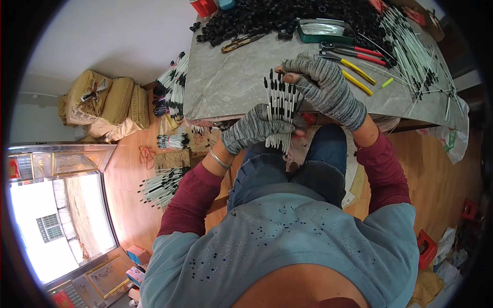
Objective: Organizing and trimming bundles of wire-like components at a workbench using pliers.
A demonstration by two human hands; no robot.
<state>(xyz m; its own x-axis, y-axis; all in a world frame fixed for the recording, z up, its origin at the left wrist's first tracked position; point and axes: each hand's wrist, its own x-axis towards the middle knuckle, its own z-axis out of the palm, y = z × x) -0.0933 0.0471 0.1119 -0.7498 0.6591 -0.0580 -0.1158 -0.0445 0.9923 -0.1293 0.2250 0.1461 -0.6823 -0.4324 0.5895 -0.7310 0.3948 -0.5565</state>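
Observation:
My left hand (261, 128), in a grey knitted fingerless glove, is closed round a bundle of thin white rods with black tips (280, 105). The rods stand side by side above my lap at the table's near edge, tips pointing away from me. At the tips, my right hand (321, 82), gloved alike, has thumb and forefinger pinched together. A thin pale wire (304, 87) shows by those fingers, passing near the upper part of the bundle. Its far end is hidden.
A heap of small black parts (267, 18) covers the back of the stone-topped table (215, 84). Scissors (241, 43), a green tray of silvery wires (308, 37), red-handled pliers (359, 54), yellow-handled pliers (357, 77) and loose white rods (411, 46) lie there. Tied rod bundles (164, 187) are at lower left.

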